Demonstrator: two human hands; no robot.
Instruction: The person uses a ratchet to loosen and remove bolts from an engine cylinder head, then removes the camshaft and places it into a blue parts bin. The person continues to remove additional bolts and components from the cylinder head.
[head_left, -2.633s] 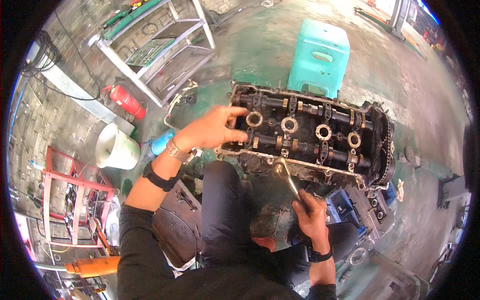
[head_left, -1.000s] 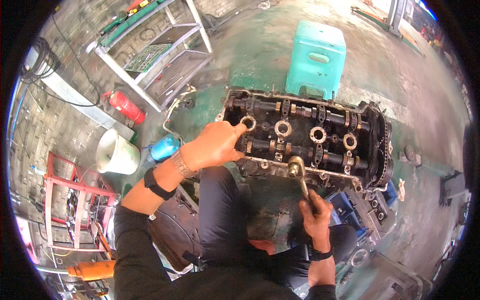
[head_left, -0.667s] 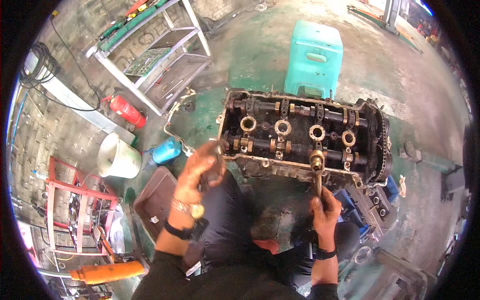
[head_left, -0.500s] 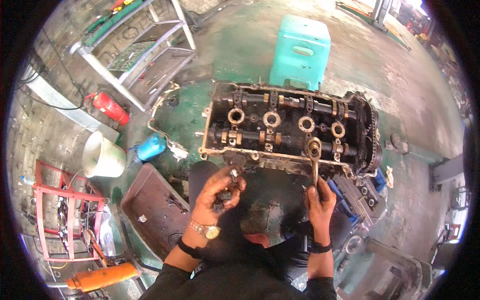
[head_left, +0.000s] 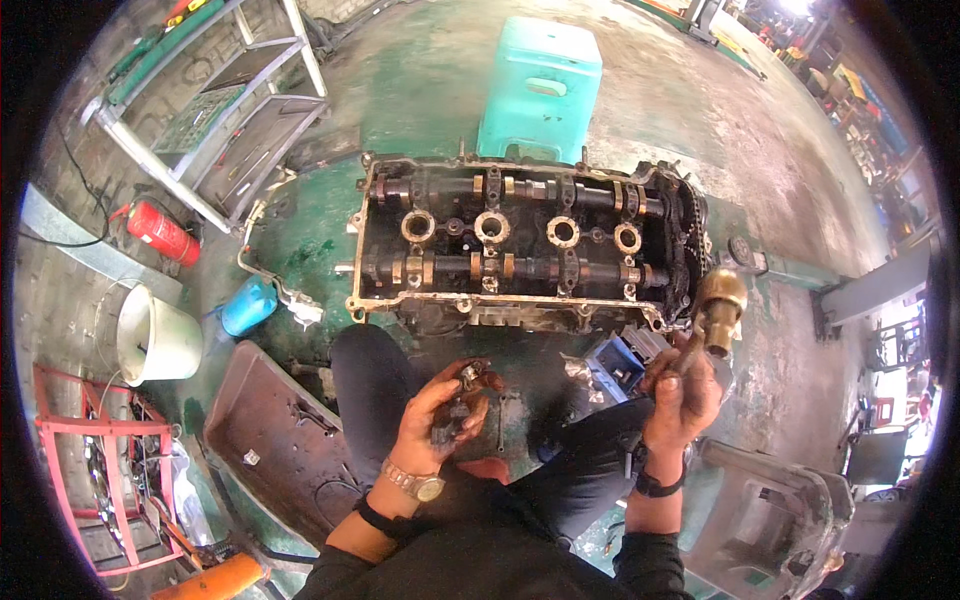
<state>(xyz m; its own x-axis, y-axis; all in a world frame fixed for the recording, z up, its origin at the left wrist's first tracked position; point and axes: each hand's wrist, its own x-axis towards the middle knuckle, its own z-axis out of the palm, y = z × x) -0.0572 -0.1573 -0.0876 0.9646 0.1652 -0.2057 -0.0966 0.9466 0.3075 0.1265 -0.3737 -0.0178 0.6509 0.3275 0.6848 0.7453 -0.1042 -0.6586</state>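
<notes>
From where I stand, the engine part (head_left: pixel 520 240) lies lengthwise across the space just beyond the person's knees, open side up. Two dark camshafts (head_left: pixel 540 268) run along it, one nearer the person and one farther, with a row of four pale-rimmed round openings (head_left: pixel 563 233) between them. A chain (head_left: pixel 704 225) loops round its right end.

The left hand (head_left: pixel 440 410) is curled, palm up, around some small dark metal pieces (head_left: pixel 448 422), near the close edge of the engine part but apart from it; I can't make out their exact shape. A watch (head_left: pixel 428 489) sits on that wrist. The right hand (head_left: pixel 685 395) is wrapped around the handle of a ratchet wrench (head_left: pixel 718 300), whose brassy head is up in the air off the near right corner of the engine part.

Just left of the right hand, low down, is a blue bin (head_left: pixel 618 368). A big grey plastic tray (head_left: pixel 740 520) lies at the person's right, and a long brown tray (head_left: pixel 290 420) beside the left knee. A turquoise stool (head_left: pixel 545 85) stands right behind the engine part, while a white bucket (head_left: pixel 158 335) and a red fire extinguisher (head_left: pixel 163 233) are well off to the left.
</notes>
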